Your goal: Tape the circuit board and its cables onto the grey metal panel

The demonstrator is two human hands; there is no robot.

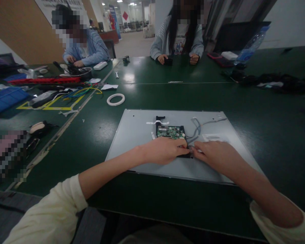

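A flat grey-white metal panel (132, 135) lies on the green table in front of me. At its middle sits a green circuit board (171, 131) in a black bracket (158, 128), partly covered by my left hand. My left hand (162, 149) reaches over the board's lower right corner, thumb and forefinger closed around something small that they hide. From the right, my right hand (216, 154) meets it with fingertips pinched; what they hold is hidden. Grey cables (198, 128) loop beside the board, close to both hands. White tape strips (157, 122) stick to the panel.
A white tape roll (116, 99) lies beyond the panel. Left are a blue bin (7, 98), loose wires (85, 90) and a wrench (69, 112). Two people sit across the table. A plastic bottle (252, 44) and dark cables (271, 81) are at the right.
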